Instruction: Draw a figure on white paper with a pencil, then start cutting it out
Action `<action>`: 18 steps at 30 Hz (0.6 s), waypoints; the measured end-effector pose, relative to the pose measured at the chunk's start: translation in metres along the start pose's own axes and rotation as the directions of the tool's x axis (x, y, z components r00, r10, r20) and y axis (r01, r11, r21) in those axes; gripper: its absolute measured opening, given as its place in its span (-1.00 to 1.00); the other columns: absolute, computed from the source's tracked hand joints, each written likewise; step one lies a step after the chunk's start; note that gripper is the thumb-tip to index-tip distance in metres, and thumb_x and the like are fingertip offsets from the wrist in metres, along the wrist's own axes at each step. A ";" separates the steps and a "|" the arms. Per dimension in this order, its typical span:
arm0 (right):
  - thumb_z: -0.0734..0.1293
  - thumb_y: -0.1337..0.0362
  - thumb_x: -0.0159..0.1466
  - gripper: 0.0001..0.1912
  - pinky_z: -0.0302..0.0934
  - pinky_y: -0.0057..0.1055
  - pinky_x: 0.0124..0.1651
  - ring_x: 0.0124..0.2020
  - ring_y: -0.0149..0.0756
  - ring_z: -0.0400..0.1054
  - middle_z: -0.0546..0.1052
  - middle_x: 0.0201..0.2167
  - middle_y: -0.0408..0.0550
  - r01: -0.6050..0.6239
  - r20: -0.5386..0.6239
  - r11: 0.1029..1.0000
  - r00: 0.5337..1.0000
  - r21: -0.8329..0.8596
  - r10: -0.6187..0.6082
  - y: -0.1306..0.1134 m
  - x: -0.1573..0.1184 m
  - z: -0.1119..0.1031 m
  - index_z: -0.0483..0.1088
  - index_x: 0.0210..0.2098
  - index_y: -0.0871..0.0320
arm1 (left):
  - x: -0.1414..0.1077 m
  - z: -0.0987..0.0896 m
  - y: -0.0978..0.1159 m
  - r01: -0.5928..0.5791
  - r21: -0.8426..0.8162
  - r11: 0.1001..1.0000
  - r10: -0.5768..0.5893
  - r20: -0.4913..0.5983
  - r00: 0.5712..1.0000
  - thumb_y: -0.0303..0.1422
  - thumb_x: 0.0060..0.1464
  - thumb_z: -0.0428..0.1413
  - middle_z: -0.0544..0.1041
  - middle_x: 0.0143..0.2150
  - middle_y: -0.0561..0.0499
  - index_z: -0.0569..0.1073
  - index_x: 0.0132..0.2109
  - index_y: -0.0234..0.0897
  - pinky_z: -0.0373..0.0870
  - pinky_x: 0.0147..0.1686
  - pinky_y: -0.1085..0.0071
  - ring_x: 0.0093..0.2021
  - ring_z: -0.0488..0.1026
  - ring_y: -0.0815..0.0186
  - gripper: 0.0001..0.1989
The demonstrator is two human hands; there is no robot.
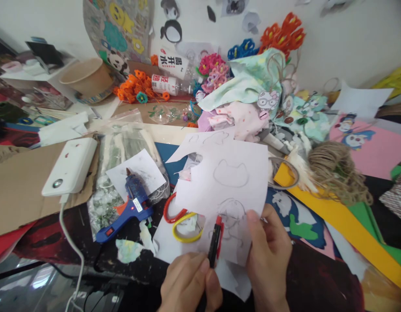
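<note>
A white sheet point(200, 190) with pencil drawings, a cat-head outline and a figure among them, is raised over the table; its upper left edge is cut away. My right hand point(268, 255) pinches its lower right edge, thumb on top. Closed around a black pen with a red clip point(215, 242), my left hand point(190, 279) is in front of the sheet's lower part. Left of the sheet, red point(169, 212) and yellow point(179, 234) scissor handles stick out from under it; the blades are hidden.
A blue glue gun point(135, 208) lies on white paper at the left, near a white power bank point(70, 167) with a cable. Fabric scraps point(242, 86) are heaped behind the sheet. Twine point(337, 169), a tape ring point(296, 173) and a yellow strip point(343, 225) are at the right.
</note>
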State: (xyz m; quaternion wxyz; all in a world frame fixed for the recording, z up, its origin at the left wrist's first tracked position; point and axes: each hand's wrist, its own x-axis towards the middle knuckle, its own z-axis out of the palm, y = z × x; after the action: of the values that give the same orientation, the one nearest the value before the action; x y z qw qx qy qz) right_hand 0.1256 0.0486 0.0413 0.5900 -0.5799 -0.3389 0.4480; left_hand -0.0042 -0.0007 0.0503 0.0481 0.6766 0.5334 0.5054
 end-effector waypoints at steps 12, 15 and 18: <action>0.39 0.12 0.33 -0.67 0.04 -0.56 -0.54 -0.56 -0.47 0.02 0.14 -0.54 -0.29 0.008 -0.014 0.999 1.000 -0.039 -0.009 -0.003 0.000 0.001 0.23 -0.45 0.09 | 0.003 0.013 0.002 -0.008 0.025 1.000 0.013 -0.197 0.980 -0.55 0.16 0.08 0.51 -0.55 0.04 0.45 -0.33 -0.33 0.48 -0.56 0.52 -0.60 0.46 0.41 -0.89; 0.39 0.12 0.33 -0.67 0.02 -0.56 -0.54 -0.56 -0.48 0.01 0.12 -0.55 -0.30 0.000 -0.007 1.000 1.000 -0.031 0.000 -0.003 0.000 0.001 0.24 -0.44 0.09 | 0.007 0.013 0.004 -0.003 0.037 0.999 0.009 -0.144 0.990 -0.57 0.11 0.11 0.54 -0.53 0.05 0.45 -0.29 -0.31 0.49 -0.56 0.51 -0.58 0.48 0.40 -0.90; 0.39 0.11 0.34 -0.69 0.02 -0.56 -0.54 -0.56 -0.48 0.01 0.13 -0.55 -0.30 -0.003 -0.007 1.000 1.000 -0.031 0.003 -0.003 0.000 0.001 0.26 -0.42 0.09 | 0.010 0.010 0.005 -0.019 0.028 0.999 0.021 -0.073 0.997 -0.61 0.06 0.11 0.56 -0.50 0.05 0.44 -0.24 -0.30 0.49 -0.54 0.51 -0.57 0.50 0.39 -0.85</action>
State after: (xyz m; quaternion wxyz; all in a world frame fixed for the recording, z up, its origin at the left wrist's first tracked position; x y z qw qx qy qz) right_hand 0.1247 0.0491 0.0444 0.5815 -0.5908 -0.3430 0.4417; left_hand 0.0059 0.0097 0.0544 0.0141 0.6636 0.5348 0.5229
